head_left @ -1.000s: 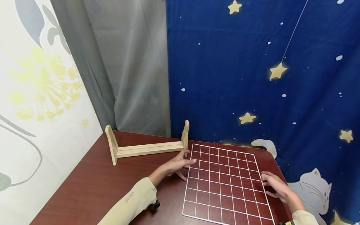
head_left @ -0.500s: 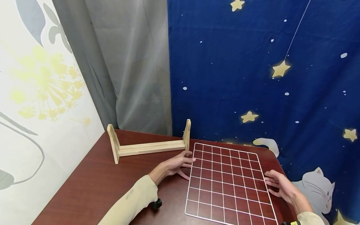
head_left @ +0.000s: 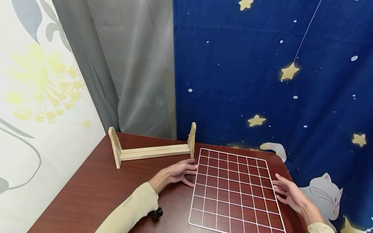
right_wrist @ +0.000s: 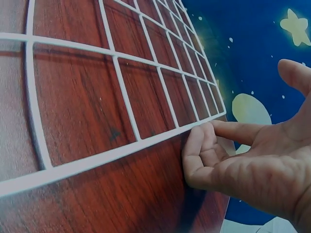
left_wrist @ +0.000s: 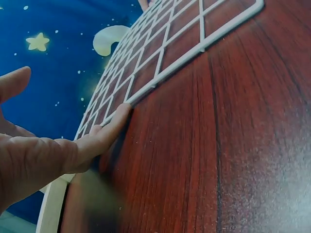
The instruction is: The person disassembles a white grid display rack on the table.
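A white wire grid panel [head_left: 234, 191] lies on the dark red-brown table, just above its surface or on it; I cannot tell which. My left hand [head_left: 179, 171] is at the panel's left edge. In the left wrist view its fingers [left_wrist: 104, 136] are extended and touch the edge wire, with the thumb held away. At the opposite edge is my right hand [head_left: 289, 192]. The right wrist view shows its bent fingertips [right_wrist: 197, 141] against the edge wire from outside and its thumb raised apart. Neither hand pinches the wire.
A pale wooden rack [head_left: 154, 152] with two upright ends stands at the back left, close to the panel's far left corner. The table [head_left: 87, 194] meets a grey curtain [head_left: 140, 71] and a blue star-patterned curtain [head_left: 233, 64] behind.
My left hand has drawn back slightly leftward, its digits no longer reaching over the grid. My right hand has loosened at the right edge, with its thumb lifted. The rack stays put.
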Available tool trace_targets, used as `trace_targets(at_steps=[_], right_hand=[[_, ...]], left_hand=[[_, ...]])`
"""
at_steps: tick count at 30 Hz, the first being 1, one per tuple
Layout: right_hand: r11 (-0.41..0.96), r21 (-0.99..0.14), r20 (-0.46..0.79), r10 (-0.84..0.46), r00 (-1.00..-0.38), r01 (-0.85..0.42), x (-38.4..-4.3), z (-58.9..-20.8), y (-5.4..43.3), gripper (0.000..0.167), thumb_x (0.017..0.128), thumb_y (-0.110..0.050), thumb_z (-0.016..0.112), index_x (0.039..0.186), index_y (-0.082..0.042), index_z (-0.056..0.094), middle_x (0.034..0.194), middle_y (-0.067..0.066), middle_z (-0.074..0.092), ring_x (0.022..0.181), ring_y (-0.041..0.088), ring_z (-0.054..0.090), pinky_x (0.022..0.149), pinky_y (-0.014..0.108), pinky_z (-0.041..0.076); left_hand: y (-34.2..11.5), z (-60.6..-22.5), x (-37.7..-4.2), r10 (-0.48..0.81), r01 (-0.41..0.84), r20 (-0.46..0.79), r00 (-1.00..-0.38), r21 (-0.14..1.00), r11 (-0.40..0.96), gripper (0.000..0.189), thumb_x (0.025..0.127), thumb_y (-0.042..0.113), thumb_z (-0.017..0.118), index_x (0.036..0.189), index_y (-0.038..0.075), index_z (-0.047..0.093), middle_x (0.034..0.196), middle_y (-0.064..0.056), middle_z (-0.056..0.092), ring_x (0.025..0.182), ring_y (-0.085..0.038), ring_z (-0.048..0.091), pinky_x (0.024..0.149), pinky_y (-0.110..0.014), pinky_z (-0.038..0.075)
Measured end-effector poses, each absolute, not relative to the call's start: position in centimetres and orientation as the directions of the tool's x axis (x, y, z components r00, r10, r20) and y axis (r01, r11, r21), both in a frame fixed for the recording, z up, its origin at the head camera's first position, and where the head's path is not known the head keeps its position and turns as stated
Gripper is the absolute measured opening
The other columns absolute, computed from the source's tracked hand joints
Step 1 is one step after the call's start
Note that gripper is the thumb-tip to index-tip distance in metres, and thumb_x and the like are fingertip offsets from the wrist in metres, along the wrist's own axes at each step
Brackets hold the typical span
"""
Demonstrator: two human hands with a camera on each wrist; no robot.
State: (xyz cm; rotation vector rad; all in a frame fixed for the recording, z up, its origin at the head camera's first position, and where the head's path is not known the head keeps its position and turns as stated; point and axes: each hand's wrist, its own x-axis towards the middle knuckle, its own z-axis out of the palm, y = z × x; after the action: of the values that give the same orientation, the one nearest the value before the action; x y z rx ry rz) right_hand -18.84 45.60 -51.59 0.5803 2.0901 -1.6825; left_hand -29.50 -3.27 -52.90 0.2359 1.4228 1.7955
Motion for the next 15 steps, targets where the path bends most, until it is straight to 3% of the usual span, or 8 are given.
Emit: trace_targets(at_steps=[5,9,15], right_hand=[[0.16,-0.828,-0.536,0.05,-0.843,0.537,-18.49,-51.81,45.89,0.1,0.106,-0.07,0.035,0.161,0.013,0.019,0.15,0.024,0.036,0.133,0.03,0.042,0.094,0.032,0.052],[0.156,-0.833,-0.531,0.041,-0.846,0.53,-18.32,-51.9,46.06,0.098,0.108,-0.068,0.034,0.164,0.009,0.014,0.159,0.026,0.033,0.139,0.03,0.042,0.096,0.033,0.053],[0.147,-0.851,-0.508,0.014,-0.861,0.504,-18.3,-51.88,46.23,0.094,0.109,-0.067,0.034,0.167,0.0,0.005,0.157,0.022,0.046,0.122,0.011,0.059,0.098,0.036,0.055]], left_hand=[[-3.62,-52.95,-29.75,0.716,-0.516,-0.315,-0.623,0.853,-0.074,0.095,0.106,0.034,0.061,0.17,0.009,-0.005,0.175,-0.025,0.015,0.162,-0.047,0.017,0.107,-0.077,0.048],[-3.51,-53.1,-29.73,0.701,-0.524,-0.323,-0.635,0.847,-0.085,0.093,0.105,0.035,0.062,0.17,0.008,0.002,0.175,-0.023,0.019,0.16,-0.046,0.023,0.111,-0.073,0.048],[-2.7,-52.91,-29.15,0.72,-0.526,-0.285,-0.633,0.841,-0.129,0.085,0.108,0.028,0.055,0.17,0.007,0.001,0.178,-0.018,0.008,0.159,-0.05,0.027,0.114,-0.075,0.043]])
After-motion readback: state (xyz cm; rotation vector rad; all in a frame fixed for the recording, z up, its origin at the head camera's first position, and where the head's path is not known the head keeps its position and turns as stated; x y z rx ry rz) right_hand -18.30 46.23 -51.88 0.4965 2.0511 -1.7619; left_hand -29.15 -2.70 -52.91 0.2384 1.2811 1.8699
